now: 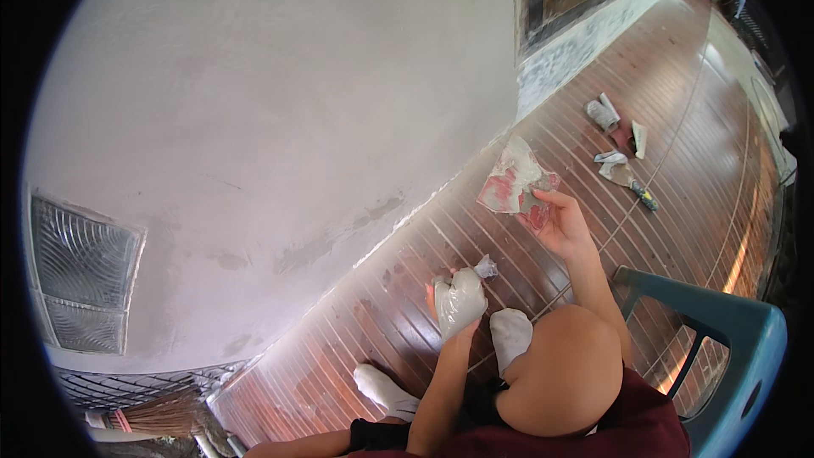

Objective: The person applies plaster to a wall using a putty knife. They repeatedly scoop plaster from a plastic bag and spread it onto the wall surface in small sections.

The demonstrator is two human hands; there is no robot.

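My left hand (463,343) is closed around a clear plastic bag (459,298) filled with pale grey, paste-like stuff, its twisted neck pointing up and right. In my right hand (563,227) is a thin, flat reddish sheet (514,175), pinched at its lower right edge between thumb and fingers. Whitish paste is smeared over much of it, with red patches showing through. The sheet is held up close to the foot of the grey wall (297,136), apart from the bag.
On the brown slatted-pattern floor (543,280) at the right lie a scraper (643,195), a pale roll (603,114) and a whitish strip (638,140). A blue plastic stool (755,331) stands at my right. Lower left are a broom (165,416) and a patterned-glass window (85,276).
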